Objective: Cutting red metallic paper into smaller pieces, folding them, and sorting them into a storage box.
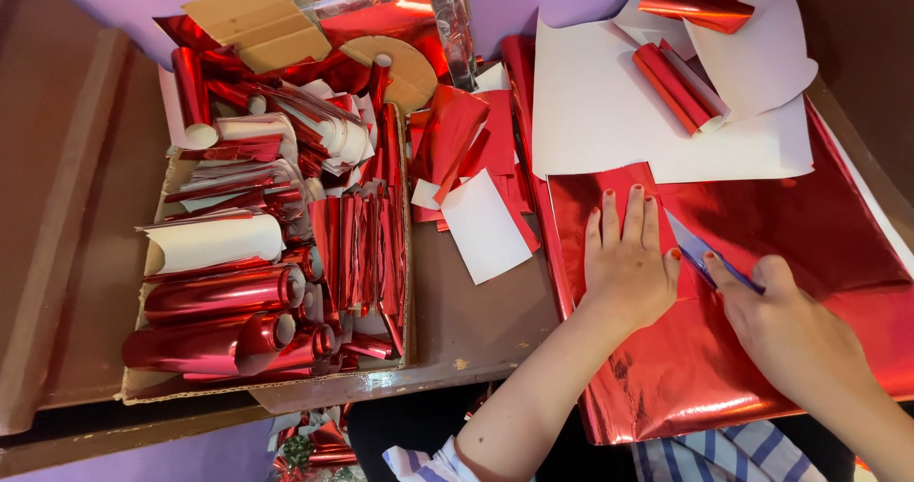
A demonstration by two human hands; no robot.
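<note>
1. Brown table (466, 334) carries a cardboard box (267, 387) of red foil rolls at left.
2. Left hand (624, 272), fingers spread, flattens the red foil sheet (762, 225).
3. Right hand (795, 334) pinches a blue cutter (705, 255), its length running diagonally up-left.

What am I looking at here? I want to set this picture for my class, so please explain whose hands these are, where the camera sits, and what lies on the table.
The one picture comes from a camera worn on a person's head, looking down at their own bare hands. The left hand lies flat on a big sheet of shiny red foil spread on the brown table. The right hand holds a blue blade-like tool against the foil. White sheets lie further back, and a cardboard box on the left holds rolled and cut red foil pieces.
</note>
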